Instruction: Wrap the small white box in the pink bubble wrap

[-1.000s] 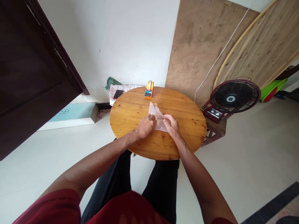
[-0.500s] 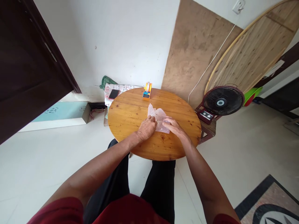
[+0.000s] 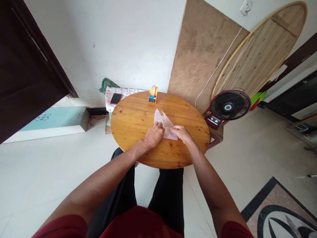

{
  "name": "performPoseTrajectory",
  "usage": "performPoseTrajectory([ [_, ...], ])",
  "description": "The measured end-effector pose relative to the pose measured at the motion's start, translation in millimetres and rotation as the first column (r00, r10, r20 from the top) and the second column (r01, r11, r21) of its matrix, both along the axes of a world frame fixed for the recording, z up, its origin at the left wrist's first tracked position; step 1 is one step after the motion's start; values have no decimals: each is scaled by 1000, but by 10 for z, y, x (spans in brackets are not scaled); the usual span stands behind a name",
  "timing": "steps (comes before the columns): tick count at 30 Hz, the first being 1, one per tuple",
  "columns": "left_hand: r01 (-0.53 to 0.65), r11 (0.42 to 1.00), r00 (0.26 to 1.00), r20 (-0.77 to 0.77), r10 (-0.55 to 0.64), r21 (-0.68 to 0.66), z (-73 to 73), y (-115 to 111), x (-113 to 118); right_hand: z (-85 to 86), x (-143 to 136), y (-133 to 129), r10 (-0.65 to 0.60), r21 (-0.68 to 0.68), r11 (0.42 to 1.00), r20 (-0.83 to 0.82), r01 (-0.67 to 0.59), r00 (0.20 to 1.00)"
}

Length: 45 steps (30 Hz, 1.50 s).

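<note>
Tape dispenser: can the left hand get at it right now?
Probably yes, if the left hand leaves the bubble wrap: only flat tabletop and that wrap lie before the tape dispenser.

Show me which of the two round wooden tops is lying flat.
The orange-brown table, beneath the left hand, the right hand and the bubble wrap. The other, a paler round board, is tilted up behind the fan.

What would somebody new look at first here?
Probably the round wooden table in the middle, where the left hand and right hand are on pinkish bubble wrap. Near its far edge stands an orange tape dispenser. To the right, a dark fan sits on a wooden stool.
</note>
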<state>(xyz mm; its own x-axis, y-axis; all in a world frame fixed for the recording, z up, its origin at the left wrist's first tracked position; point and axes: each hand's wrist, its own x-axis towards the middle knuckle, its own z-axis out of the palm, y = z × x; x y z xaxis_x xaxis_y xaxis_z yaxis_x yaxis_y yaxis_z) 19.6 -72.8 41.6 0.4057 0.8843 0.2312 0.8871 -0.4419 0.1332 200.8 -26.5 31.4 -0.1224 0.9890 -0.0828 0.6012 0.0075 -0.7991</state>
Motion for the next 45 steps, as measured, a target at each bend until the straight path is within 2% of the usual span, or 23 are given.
performPoseTrajectory([
  [4, -11, 1000, 1000, 1, 11, -2, 10, -11, 2, -64, -55, 32, 6, -19, 1000, -31, -7, 999],
  [10, -4, 1000, 1000, -13, 3, -11, 44, -17, 5, -208, -94, 90, -83, 65, 995, 8, 82, 997],
  [18, 9, 1000, 999, -54, -9, 1, 39, 3, -1, -257, -273, 141, -145, 121, 982, 12, 143, 989],
  [26, 21, 1000, 999, -40, -21, -6, 42, 14, -9, -152, -346, 123, -135, 7, 991, -95, 137, 986],
  [32, 19, 1000, 999, -38, -20, -24, 72, -2, -10, -72, -336, 118, -115, 21, 993, -153, 119, 981],
  [36, 31, 999, 999, -18, -32, -8, 36, 14, -24, -13, -359, 106, -99, 48, 993, -178, 109, 979],
  [42, 40, 999, 999, 23, -41, 31, -51, 41, -46, 54, -457, 131, -52, 123, 991, -70, 60, 996],
  [45, 25, 999, 996, 87, -28, 33, -64, 10, -52, 75, -477, 143, -50, 115, 992, -26, 52, 998],
])
